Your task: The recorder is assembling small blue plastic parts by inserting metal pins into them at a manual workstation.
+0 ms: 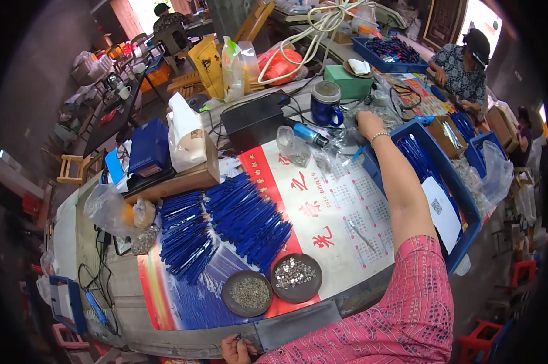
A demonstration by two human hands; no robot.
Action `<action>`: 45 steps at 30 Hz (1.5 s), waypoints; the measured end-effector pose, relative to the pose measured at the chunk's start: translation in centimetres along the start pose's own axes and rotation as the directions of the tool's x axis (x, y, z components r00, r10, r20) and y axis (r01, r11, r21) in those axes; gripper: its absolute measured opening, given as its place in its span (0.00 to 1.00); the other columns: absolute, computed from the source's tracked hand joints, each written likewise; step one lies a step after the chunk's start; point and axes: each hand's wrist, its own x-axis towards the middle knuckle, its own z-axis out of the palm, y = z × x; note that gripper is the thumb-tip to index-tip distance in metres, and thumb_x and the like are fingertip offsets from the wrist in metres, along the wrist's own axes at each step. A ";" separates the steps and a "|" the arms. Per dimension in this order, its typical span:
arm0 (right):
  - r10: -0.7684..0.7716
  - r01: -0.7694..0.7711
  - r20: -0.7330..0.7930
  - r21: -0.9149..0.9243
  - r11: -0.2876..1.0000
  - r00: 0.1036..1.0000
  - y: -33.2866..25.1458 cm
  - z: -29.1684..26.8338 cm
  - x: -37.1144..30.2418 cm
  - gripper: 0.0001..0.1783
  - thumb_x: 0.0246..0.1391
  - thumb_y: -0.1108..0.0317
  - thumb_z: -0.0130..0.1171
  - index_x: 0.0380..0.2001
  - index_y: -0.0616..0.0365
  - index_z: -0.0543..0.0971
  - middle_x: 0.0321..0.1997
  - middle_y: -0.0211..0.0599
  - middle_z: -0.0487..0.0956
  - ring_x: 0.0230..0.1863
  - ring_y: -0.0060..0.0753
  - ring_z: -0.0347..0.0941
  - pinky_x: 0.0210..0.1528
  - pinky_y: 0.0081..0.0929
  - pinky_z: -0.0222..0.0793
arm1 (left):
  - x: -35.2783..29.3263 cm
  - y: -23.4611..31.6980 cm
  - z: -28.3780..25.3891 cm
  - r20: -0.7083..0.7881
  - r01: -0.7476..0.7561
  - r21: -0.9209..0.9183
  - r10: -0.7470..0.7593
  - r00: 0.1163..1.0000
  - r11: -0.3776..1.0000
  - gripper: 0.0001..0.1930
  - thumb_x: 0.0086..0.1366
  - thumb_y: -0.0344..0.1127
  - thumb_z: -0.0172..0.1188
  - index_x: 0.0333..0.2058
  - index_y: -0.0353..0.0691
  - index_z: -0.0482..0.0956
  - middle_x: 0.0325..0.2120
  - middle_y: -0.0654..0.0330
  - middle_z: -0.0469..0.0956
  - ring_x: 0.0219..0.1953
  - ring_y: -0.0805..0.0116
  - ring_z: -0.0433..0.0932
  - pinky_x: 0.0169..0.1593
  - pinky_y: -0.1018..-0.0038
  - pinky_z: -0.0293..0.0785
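Note:
My right hand (371,126), with a beaded bracelet at the wrist, reaches to the far side of the table, beside a blue lidded mug (326,104) and clear plastic bags. Its fingers are curled, and what they hold is hidden. My left hand (238,350) is at the table's near edge, fingers bent together around something too small to make out. Between the hands lie two fanned piles of slender blue sticks, a left pile (186,236) and a larger right pile (246,218). Two dark round dishes hold small metal pieces: a left dish (230,306) and a right dish (301,297).
A blue tray (468,209) of blue sticks lies under my right forearm. A printed calendar sheet (347,206) covers the table. At the back stand a black box (249,124) and a green box (347,82). Another person (465,73) sits at the far right.

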 end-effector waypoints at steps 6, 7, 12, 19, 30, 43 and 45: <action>-0.048 0.048 0.005 -0.053 0.997 0.999 0.1 0.5 0.8 0.10 0.48 0.74 0.49 0.31 0.63 0.80 0.39 0.52 0.78 0.42 0.52 0.76 0.43 0.43 0.72 | -0.3 0.0 0.0 -0.022 0.055 -0.003 -0.055 0.998 0.998 0.10 0.66 0.26 0.46 0.46 0.38 0.66 0.23 0.60 0.71 0.18 0.78 0.66 0.23 0.82 0.67; -0.046 0.046 0.008 -0.055 0.997 0.999 0.5 0.8 1.0 0.10 0.48 0.74 0.49 0.31 0.63 0.80 0.39 0.52 0.78 0.42 0.52 0.76 0.43 0.43 0.72 | -0.3 0.2 0.1 -0.031 0.072 0.010 -0.072 0.997 0.997 0.11 0.66 0.26 0.46 0.46 0.38 0.66 0.23 0.60 0.71 0.18 0.78 0.66 0.23 0.82 0.67; -0.047 0.051 -0.103 0.034 0.998 0.994 1.0 0.5 0.5 0.09 0.48 0.72 0.51 0.31 0.61 0.79 0.35 0.53 0.78 0.38 0.53 0.76 0.40 0.46 0.71 | 0.1 0.3 0.3 -0.021 0.035 -0.010 -0.035 0.999 0.999 0.11 0.65 0.27 0.45 0.47 0.37 0.65 0.23 0.60 0.71 0.18 0.78 0.66 0.23 0.81 0.67; -0.013 0.103 -0.264 0.331 0.938 0.964 1.9 -4.5 -2.5 0.09 0.49 0.68 0.55 0.31 0.62 0.76 0.28 0.46 0.79 0.27 0.41 0.77 0.29 0.34 0.70 | 0.1 0.6 0.4 -0.031 -0.004 -0.082 0.001 1.000 0.997 0.08 0.66 0.28 0.47 0.43 0.36 0.69 0.22 0.58 0.72 0.17 0.72 0.68 0.22 0.78 0.67; -0.214 -0.063 0.053 0.997 -0.042 0.975 -4.4 -14.3 -22.0 0.04 0.51 0.75 0.54 0.28 0.59 0.69 0.34 0.40 0.78 0.26 0.18 0.71 0.26 0.14 0.68 | 0.7 -0.4 -0.8 0.082 -0.074 -0.075 0.080 0.993 0.994 0.08 0.66 0.28 0.46 0.43 0.36 0.64 0.21 0.59 0.71 0.15 0.76 0.67 0.18 0.80 0.64; -0.604 -0.395 0.247 0.910 -0.123 0.757 -14.4 -10.7 -38.2 0.10 0.44 0.80 0.55 0.23 0.58 0.63 0.36 0.54 0.77 0.26 0.24 0.72 0.32 0.20 0.71 | 1.9 7.6 6.2 0.544 0.003 -0.216 0.118 0.831 0.976 0.11 0.64 0.23 0.48 0.46 0.34 0.66 0.28 0.57 0.75 0.24 0.79 0.72 0.28 0.85 0.70; -0.654 -0.451 0.312 0.891 -0.050 0.689 -14.9 -11.3 -39.1 0.11 0.44 0.80 0.55 0.23 0.58 0.63 0.33 0.53 0.77 0.23 0.24 0.72 0.28 0.19 0.70 | 1.7 7.5 5.9 0.554 -0.052 -0.245 0.184 0.812 0.968 0.11 0.64 0.23 0.48 0.46 0.34 0.66 0.29 0.57 0.75 0.24 0.80 0.72 0.28 0.85 0.70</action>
